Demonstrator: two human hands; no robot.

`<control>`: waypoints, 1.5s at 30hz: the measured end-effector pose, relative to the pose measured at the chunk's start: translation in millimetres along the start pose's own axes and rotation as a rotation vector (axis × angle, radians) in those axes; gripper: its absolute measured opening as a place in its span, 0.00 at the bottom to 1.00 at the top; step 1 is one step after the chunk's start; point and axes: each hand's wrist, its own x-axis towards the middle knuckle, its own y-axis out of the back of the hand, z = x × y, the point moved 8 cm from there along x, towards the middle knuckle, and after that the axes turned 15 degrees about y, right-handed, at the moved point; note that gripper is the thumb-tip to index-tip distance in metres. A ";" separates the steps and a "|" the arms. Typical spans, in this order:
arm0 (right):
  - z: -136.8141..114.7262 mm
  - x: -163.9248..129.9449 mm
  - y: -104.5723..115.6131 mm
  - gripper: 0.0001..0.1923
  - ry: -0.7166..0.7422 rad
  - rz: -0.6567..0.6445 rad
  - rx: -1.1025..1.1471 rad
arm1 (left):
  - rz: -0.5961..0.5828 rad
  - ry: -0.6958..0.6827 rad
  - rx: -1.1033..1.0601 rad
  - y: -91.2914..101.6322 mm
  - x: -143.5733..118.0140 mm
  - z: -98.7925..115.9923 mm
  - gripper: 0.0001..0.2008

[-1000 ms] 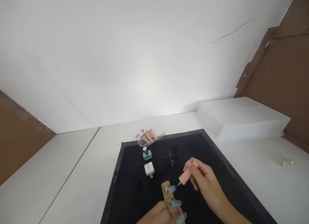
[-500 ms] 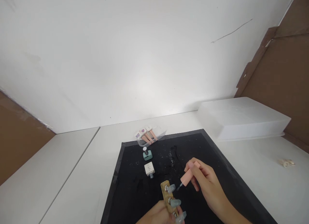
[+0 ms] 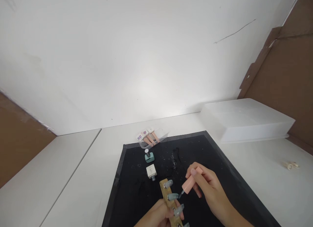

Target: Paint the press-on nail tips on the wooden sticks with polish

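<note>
My left hand (image 3: 160, 214) is wrapped round a wooden strip (image 3: 163, 184) that carries several false nails on small metal mounts. The second false nail (image 3: 172, 196) from the top is blue-grey; the ones beside it look paler. A peach-capped nail polish brush (image 3: 189, 184) is pinched between the thumb and fingers of my right hand (image 3: 207, 188). Its bristle tip is at the outer end of that blue-grey nail, seemingly touching it. Left of the strip lies a white polish bottle (image 3: 151, 171) on its side, its neck uncapped. Behind it is a teal bottle (image 3: 149, 157) with a silver-topped stem.
A clear tray (image 3: 162, 135) with several peach-capped polish bottles (image 3: 148, 137) sits at the mat's far edge. The black mat (image 3: 195, 148) covers the white table. At the right are a white plastic box (image 3: 251, 122) and small beige pieces (image 3: 290, 165).
The wooden strip has moved up and slightly left in my left hand, showing more of its lower end. The brush has shifted from near the top nail to the second nail's end.
</note>
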 end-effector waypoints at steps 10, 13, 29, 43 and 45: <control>-3.5 -2.1 -6.6 0.22 0.022 -0.084 0.025 | -0.026 -0.022 -0.162 -2.4 -6.8 10.5 0.13; -3.5 -2.3 -6.6 0.22 0.031 -0.089 0.028 | -0.026 -0.011 -0.171 -1.6 -6.7 10.2 0.12; -21.2 -0.7 -6.3 0.20 0.200 -0.109 -0.104 | -0.027 -0.020 -0.202 -3.8 -9.1 12.0 0.12; -31.9 2.0 -5.3 0.19 0.303 -0.104 -0.158 | -0.032 -0.030 -0.218 -4.6 -9.9 13.6 0.13; -35.3 1.9 -10.1 0.18 0.320 -0.152 -0.151 | -0.035 -0.030 -0.224 -5.8 -10.6 14.0 0.12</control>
